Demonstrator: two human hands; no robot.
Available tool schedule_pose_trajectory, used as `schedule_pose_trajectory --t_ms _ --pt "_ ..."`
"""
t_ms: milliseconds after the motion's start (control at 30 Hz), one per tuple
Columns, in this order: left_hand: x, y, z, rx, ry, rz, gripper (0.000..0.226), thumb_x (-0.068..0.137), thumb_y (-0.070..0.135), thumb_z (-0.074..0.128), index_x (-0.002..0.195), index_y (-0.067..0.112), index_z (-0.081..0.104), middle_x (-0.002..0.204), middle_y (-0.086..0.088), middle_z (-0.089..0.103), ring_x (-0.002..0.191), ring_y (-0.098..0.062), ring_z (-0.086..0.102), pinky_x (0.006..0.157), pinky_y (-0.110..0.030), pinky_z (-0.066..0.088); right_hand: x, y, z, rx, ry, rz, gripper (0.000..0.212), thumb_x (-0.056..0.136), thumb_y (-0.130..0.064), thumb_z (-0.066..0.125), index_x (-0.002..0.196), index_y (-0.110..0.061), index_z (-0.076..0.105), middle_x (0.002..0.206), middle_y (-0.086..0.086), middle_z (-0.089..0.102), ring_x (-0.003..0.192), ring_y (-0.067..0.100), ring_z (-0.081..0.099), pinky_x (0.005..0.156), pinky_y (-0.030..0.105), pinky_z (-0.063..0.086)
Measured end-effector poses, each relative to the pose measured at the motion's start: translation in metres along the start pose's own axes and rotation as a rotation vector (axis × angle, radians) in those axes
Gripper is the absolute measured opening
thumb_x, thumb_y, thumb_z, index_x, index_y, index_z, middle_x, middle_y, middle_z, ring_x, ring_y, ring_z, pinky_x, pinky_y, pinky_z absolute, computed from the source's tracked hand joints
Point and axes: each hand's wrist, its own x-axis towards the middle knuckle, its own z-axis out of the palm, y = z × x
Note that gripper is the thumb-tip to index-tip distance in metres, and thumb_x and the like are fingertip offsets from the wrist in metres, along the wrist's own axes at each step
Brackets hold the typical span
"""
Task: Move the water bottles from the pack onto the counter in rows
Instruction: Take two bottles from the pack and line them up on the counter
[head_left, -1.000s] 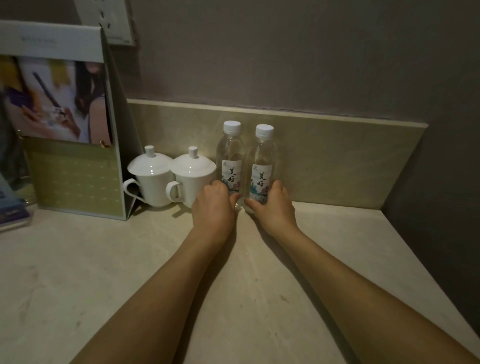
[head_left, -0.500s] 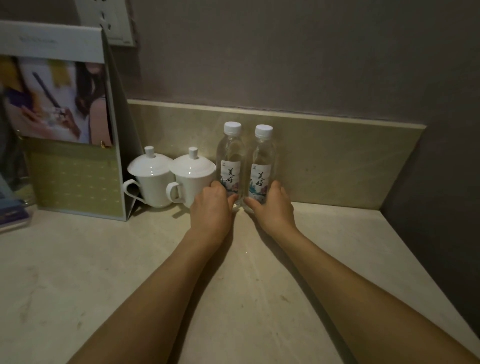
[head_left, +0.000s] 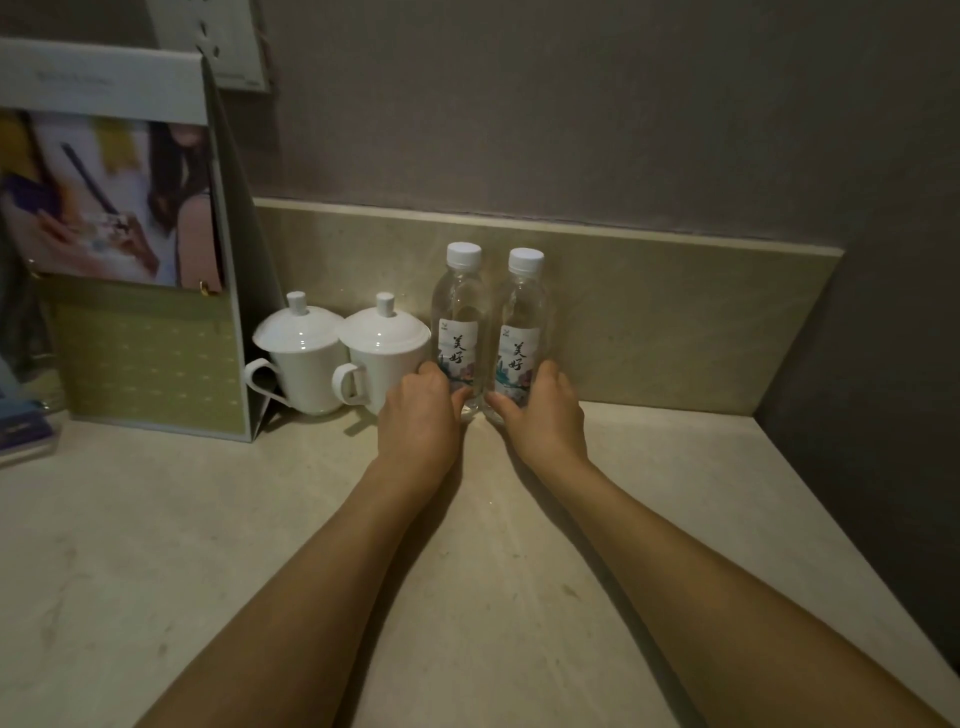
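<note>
Two clear water bottles with white caps and printed labels stand upright side by side on the beige stone counter (head_left: 519, 545), against the backsplash. My left hand (head_left: 421, 415) grips the base of the left bottle (head_left: 460, 317). My right hand (head_left: 543, 413) grips the base of the right bottle (head_left: 522, 322). The two bottles nearly touch each other. Both hands hide the bottle bottoms. No bottle pack is in view.
Two white lidded cups (head_left: 298, 358) (head_left: 384, 353) stand just left of the bottles, the nearer one close to my left hand. A tall standing display card (head_left: 135, 270) is at the far left. A wall corner closes the counter on the right.
Both hands stay wrapped around the bottle bases. The bottles have barely shifted, sitting slightly closer to the backsplash.
</note>
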Motion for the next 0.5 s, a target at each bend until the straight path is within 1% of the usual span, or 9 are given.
schedule_pose_trajectory --t_ms 133,267,500 --pt "-0.0001 0.0007 -0.0005 -0.002 -0.006 0.000 0.032 0.097 0.034 0.057 0.111 0.005 0.058 0.102 -0.014 0.068 0.093 -0.031 0.065 0.075 -0.039 0.053 0.0003 0.0016 -0.0009 -0.011 -0.019 -0.020 0.052 0.086 -0.039 0.068 0.123 -0.012 0.044 0.125 0.009 0.051 0.112 0.027 0.055 0.084 0.038 0.049" --pt "0.0003 0.0006 -0.0005 0.000 -0.016 -0.015 0.032 0.097 0.035 0.057 0.112 0.006 0.059 0.104 -0.014 0.068 0.095 -0.031 0.065 0.077 -0.040 0.053 0.0035 0.0044 -0.0038 -0.020 -0.047 -0.031 0.049 0.087 -0.039 0.067 0.120 -0.010 0.045 0.125 0.009 0.051 0.112 0.027 0.054 0.077 0.029 0.040" --pt "0.0006 0.0004 0.0000 -0.019 -0.006 -0.007 0.031 0.096 0.034 0.057 0.111 0.006 0.059 0.103 -0.014 0.069 0.095 -0.031 0.066 0.076 -0.039 0.052 0.0045 0.0064 -0.0032 -0.023 -0.050 -0.041 0.048 0.087 -0.039 0.067 0.119 -0.010 0.046 0.123 0.009 0.051 0.110 0.025 0.054 0.076 0.027 0.038"
